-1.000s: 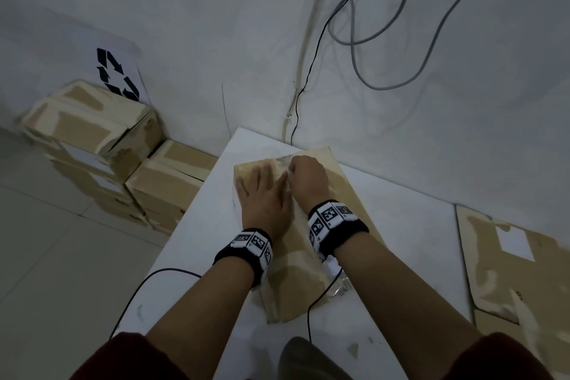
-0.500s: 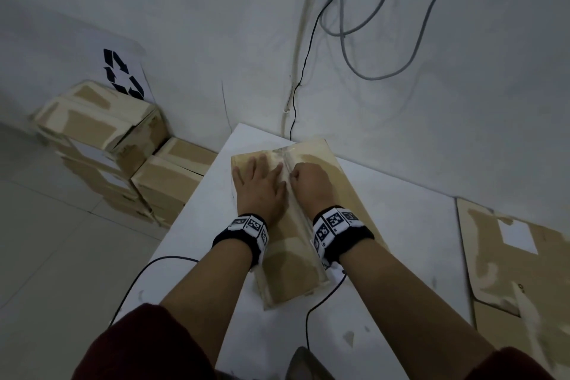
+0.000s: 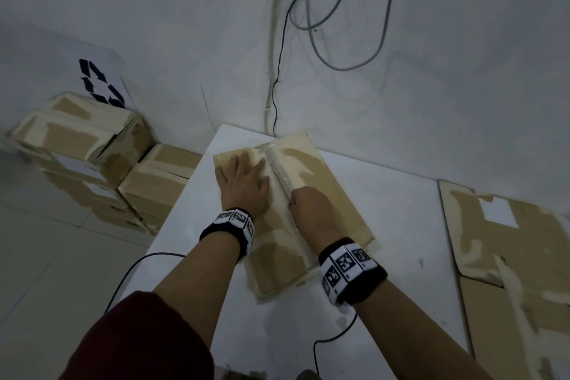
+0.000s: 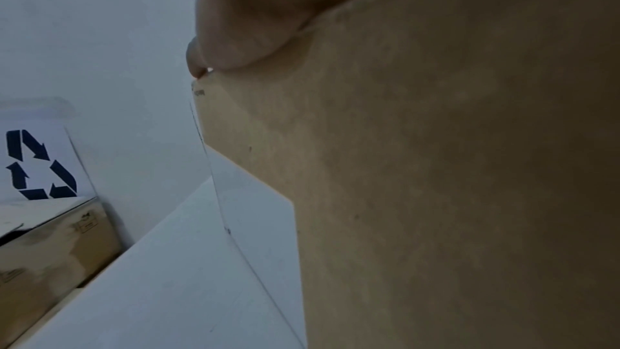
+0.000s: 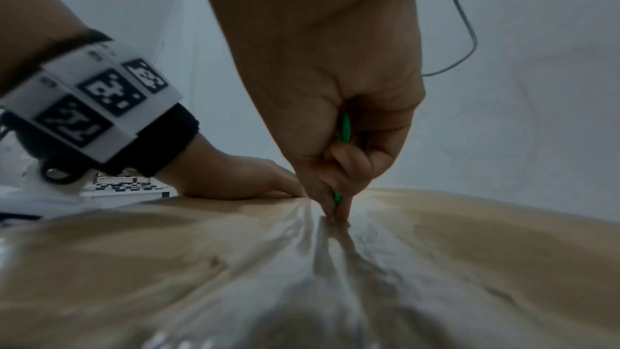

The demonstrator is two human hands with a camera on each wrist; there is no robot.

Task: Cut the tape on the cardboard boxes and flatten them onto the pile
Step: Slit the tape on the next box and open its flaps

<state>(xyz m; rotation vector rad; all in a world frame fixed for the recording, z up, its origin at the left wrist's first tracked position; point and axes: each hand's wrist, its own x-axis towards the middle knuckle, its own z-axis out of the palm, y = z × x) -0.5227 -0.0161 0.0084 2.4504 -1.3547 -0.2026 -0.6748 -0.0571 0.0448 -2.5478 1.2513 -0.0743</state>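
A closed cardboard box [image 3: 320, 191] lies on the white table [image 3: 401, 225], with clear tape [image 3: 279, 170] along its centre seam. My left hand [image 3: 243, 182] lies flat on the box's left half, fingers spread. My right hand [image 3: 308, 207] is curled round a thin green cutter [image 5: 344, 129], whose tip meets the taped seam [image 5: 332, 224] about midway along the box. In the left wrist view only a fingertip [image 4: 198, 60] on the cardboard [image 4: 436, 169] shows.
Several taped boxes [image 3: 83, 139] are stacked on the floor at the left, below a recycling sign [image 3: 98, 83]. Flattened cardboard [image 3: 509, 241] lies on the floor at the right. Cables [image 3: 324, 40] hang on the wall behind; a black cord [image 3: 333, 339] crosses the table's near edge.
My right hand has drawn the cutter back along the seam from the box's far end towards me. The left hand stays pressed flat on the left half.
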